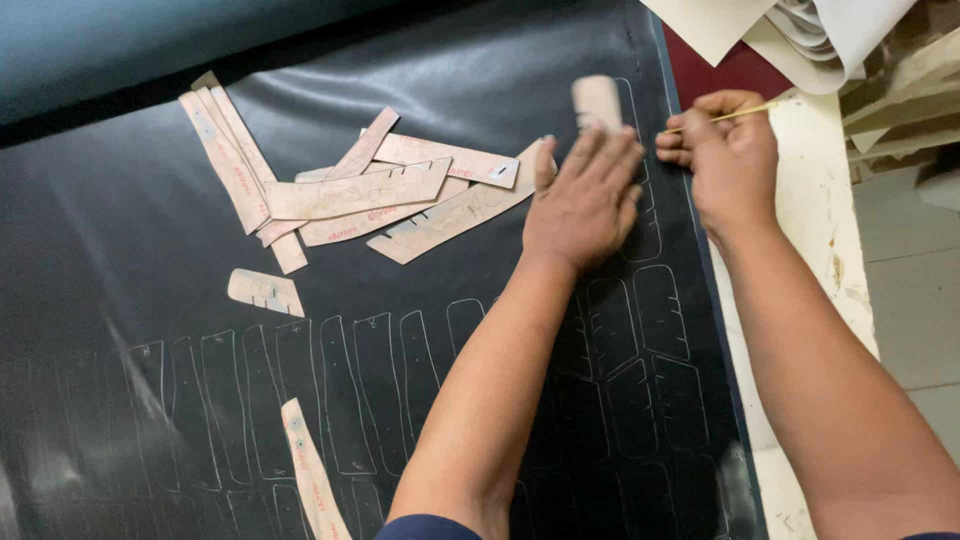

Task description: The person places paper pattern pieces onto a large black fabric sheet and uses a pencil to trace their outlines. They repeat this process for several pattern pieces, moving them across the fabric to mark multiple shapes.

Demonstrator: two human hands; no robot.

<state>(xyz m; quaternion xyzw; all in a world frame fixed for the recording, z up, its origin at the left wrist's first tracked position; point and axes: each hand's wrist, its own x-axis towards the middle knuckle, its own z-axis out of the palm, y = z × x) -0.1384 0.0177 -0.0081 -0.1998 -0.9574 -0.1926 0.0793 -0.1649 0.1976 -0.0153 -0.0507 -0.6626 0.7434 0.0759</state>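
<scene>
My left hand (585,195) lies flat, fingers together, pressing a small rounded cardboard template (597,101) onto a black sheet of leather-like material (120,300). Only the template's top end shows past my fingers. My right hand (728,160) is just to the right, at the sheet's edge, pinching a thin yellow marking stick (725,116) that points left toward the template. Several traced outlines (380,375) of pattern pieces cover the lower part of the sheet.
A loose pile of tan cardboard templates (370,195) lies on the sheet to the left of my hands. One small template (265,291) and a long one (315,480) lie apart. A cream table edge (815,210) runs along the right, with white paper sheets (790,30) beyond.
</scene>
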